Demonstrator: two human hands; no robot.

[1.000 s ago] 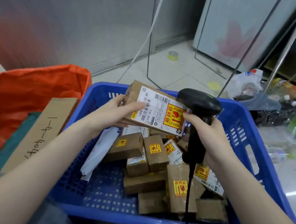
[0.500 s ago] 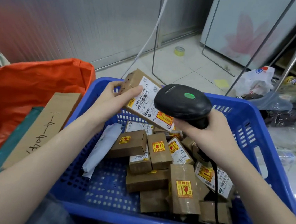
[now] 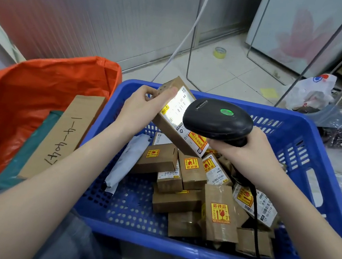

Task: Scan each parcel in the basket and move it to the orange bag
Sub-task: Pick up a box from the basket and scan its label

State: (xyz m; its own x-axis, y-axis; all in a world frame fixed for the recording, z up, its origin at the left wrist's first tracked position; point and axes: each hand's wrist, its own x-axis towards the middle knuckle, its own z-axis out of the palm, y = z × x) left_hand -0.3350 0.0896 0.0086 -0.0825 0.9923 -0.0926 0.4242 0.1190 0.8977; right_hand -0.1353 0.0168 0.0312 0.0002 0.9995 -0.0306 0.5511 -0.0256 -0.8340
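Observation:
My left hand (image 3: 142, 107) grips a brown cardboard parcel (image 3: 171, 127) by its upper end, tilted above the blue basket (image 3: 310, 147). Its white label faces up and is lit bright. My right hand (image 3: 253, 154) holds a black barcode scanner (image 3: 217, 119) just over the label; a green light shows on the scanner's top. Several more brown parcels (image 3: 218, 213) with yellow fragile stickers lie in the basket, plus a grey soft-wrapped packet (image 3: 127, 160). The orange bag (image 3: 34, 87) stands open to the left of the basket.
Inside the orange bag lie a long cardboard box (image 3: 65, 136) with handwriting and a green packet (image 3: 28, 153). The scanner's black cable (image 3: 257, 227) runs down across the basket. On the tiled floor beyond are a tape roll (image 3: 219, 52), a metal frame and plastic bags (image 3: 311, 92) at right.
The scanner has come closer over the parcel's label, which is now lit bright. The parcel has tilted more steeply in my left hand.

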